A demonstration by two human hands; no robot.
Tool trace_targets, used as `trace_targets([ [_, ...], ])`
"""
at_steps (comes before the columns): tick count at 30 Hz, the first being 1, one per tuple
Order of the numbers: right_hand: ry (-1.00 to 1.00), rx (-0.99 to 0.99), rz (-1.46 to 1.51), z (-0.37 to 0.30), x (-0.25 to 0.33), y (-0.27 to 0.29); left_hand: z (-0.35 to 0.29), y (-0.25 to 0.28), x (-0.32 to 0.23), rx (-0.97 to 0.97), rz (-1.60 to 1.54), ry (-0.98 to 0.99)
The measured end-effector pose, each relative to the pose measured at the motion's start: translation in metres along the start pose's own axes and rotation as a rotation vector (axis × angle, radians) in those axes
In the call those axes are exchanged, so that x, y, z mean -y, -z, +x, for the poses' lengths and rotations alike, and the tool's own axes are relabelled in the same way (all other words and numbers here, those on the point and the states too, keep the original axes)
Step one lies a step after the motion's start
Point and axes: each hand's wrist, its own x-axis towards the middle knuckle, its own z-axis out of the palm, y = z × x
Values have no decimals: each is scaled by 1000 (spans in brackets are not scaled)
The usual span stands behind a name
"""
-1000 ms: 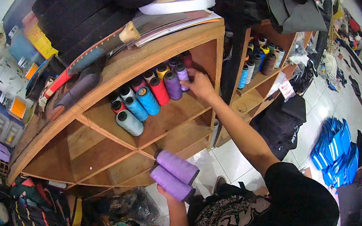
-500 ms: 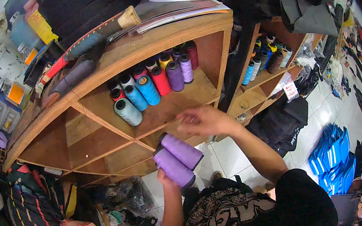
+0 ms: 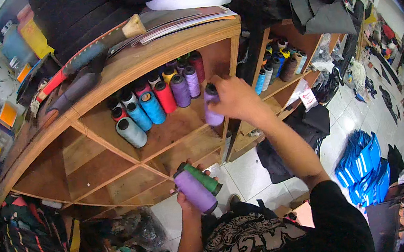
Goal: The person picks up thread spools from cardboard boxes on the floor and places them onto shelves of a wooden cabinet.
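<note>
At wooden shelves [image 3: 172, 136], left hand [image 3: 186, 202] clasps two spools [image 3: 196, 192], right hand [image 3: 235, 98] one purple spool [image 3: 212, 114].

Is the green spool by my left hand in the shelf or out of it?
Out: the left hand holds the green spool beside a purple spool, in front of the wooden shelf.

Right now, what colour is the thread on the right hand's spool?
The thread is light purple, in the head view.
</note>
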Motion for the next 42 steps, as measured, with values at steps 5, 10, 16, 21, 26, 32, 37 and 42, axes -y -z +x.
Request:
trace_targets([
  [5, -52, 66, -278, 60, -11, -24, -1, 0, -5, 11, 4, -19],
  [10, -119, 39, -299, 83, -22, -51, -9, -3, -12, -52, -13, -53],
  [16, -114, 79, -324, 90, -28, -44, -7, 0, -22, -42, 63, -60],
  [21, -61, -258, -76, 30, 8, -42, -8, 10, -29, -114, 138, -114],
  [26, 149, 628, 498, -77, 55, -65, -11, 23, -27, -192, 162, -58],
  [32, 133, 755, 493, -71, 73, -77, -25, 30, -41, -284, 339, -72],
  [37, -12, 206, 866, -20, 65, -113, -26, 7, -45, -336, 219, -187],
  [42, 21, -108, 595, 17, 83, -159, -41, 9, -52, -351, 243, -201],
])
